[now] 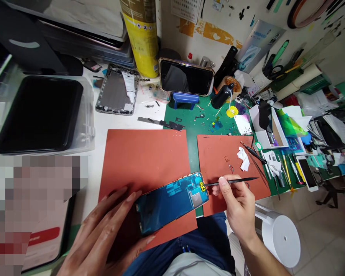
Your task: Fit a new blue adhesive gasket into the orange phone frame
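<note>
A phone frame with a blue film-like inner face [166, 205] lies slanted over the red-brown mat [143, 153], its right end reaching past the mat's edge. My left hand [103, 230] grips its left end, fingers along the upper edge and thumb at the lower one. My right hand [237, 201] pinches a slim black spudger [248, 179] between thumb and fingers. One end of that tool meets the frame's right end, beside a small yellow-marked part [202, 186]; the other end tapers to a point at the right.
A second red-brown mat [215, 153] bears a crumpled white tissue [243, 159]. Behind it stand a phone on a blue stand [186, 100] and a black bottle [222, 96]. Several hand tools [287, 168] lie right. At left are a black tablet-like device [40, 113] and a lit screen [46, 245].
</note>
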`<act>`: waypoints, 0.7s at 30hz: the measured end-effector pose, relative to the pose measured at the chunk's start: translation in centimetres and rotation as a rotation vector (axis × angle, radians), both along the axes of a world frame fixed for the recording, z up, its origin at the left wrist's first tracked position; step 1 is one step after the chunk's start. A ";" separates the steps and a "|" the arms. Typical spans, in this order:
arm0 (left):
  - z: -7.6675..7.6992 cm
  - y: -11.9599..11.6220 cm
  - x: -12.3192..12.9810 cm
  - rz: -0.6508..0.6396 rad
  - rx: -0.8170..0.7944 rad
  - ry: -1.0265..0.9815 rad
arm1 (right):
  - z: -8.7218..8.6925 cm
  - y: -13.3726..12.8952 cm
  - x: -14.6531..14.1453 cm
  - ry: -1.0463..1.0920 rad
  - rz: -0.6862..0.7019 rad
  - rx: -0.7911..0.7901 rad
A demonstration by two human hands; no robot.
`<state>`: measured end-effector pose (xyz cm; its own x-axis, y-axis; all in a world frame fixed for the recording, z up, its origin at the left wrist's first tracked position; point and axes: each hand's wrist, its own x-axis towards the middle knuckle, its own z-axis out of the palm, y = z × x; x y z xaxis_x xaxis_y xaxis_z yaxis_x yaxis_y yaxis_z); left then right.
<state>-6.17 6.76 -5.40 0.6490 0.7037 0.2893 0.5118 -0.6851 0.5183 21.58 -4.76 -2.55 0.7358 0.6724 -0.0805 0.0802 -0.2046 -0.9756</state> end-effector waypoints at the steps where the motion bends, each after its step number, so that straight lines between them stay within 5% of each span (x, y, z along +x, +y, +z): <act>1: 0.0 0.0 -0.1 0.001 -0.005 0.009 | 0.1 0.0 0.0 -0.005 -0.001 -0.003; 21: -0.1 -0.1 -0.2 -0.015 -0.028 0.011 | 0.2 -0.8 -0.4 -0.039 -0.014 -0.044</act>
<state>-6.36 6.63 -5.49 0.6624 0.7017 0.2623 0.5079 -0.6780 0.5314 21.19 -5.55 -2.31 0.7480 0.6587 -0.0807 0.1148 -0.2482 -0.9619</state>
